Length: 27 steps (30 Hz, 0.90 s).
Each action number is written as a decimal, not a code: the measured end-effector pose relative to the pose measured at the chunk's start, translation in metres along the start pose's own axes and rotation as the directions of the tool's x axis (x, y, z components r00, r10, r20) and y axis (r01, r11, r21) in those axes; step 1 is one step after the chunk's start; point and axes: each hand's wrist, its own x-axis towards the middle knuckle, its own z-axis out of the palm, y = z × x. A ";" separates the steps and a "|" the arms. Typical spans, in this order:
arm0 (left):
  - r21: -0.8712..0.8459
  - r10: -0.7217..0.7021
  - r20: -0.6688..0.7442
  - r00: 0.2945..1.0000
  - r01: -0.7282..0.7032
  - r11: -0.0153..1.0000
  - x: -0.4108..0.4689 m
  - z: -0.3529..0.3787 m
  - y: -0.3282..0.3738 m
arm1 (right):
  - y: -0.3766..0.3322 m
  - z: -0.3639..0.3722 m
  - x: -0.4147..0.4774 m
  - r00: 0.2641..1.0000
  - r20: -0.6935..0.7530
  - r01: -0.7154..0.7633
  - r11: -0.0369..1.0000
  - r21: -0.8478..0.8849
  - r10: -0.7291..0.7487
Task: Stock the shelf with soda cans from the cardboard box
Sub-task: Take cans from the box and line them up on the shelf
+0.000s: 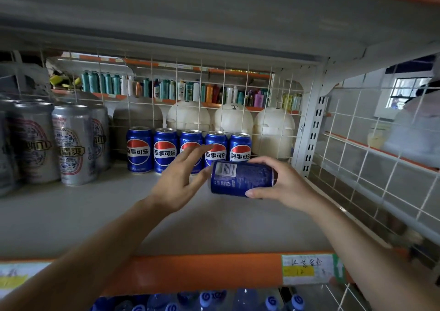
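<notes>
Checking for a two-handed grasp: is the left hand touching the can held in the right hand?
Cannot tell. In the head view the left hand reaches the end of the can with no visible gap, but contact isn't plain. The right hand grips it.

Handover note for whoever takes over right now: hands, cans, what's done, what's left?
Right hand: grips one blue soda can, held on its side above the shelf.
Left hand: open, fingers straight, beside the can's end; contact unclear.
Done: five blue cans stand upright in a row at the back of the shelf, right of the silver cans.
Left: turn the held can upright and set it down, probably in front of the row, then fetch more. The cardboard box is out of view.
</notes>
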 end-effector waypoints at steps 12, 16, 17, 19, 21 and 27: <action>-0.196 0.096 -0.026 0.995 -0.100 0.975 0.006 -0.006 -0.004 | -0.005 0.029 0.033 0.991 -0.114 0.107 0.947 0.304 -0.076; -0.305 0.070 -0.046 0.996 -0.081 0.949 0.006 -0.010 -0.001 | -0.005 0.032 0.029 0.978 -0.187 0.157 0.919 0.362 -0.093; -0.329 0.059 -0.050 0.997 -0.072 0.942 0.005 -0.011 0.000 | -0.005 0.032 0.028 0.978 -0.190 0.155 0.920 0.360 -0.090; -0.370 0.023 -0.055 0.998 -0.042 0.928 0.003 -0.012 0.000 | -0.007 0.031 0.026 0.983 -0.167 0.133 0.920 0.370 -0.075; -0.436 -0.026 -0.056 0.998 -0.001 0.900 0.001 -0.013 0.000 | -0.009 0.028 0.024 0.989 -0.133 0.113 0.901 0.418 -0.062; -0.726 -0.182 0.017 0.983 0.137 0.674 0.001 -0.016 0.005 | -0.012 0.026 0.019 0.985 0.033 0.122 0.830 0.544 -0.167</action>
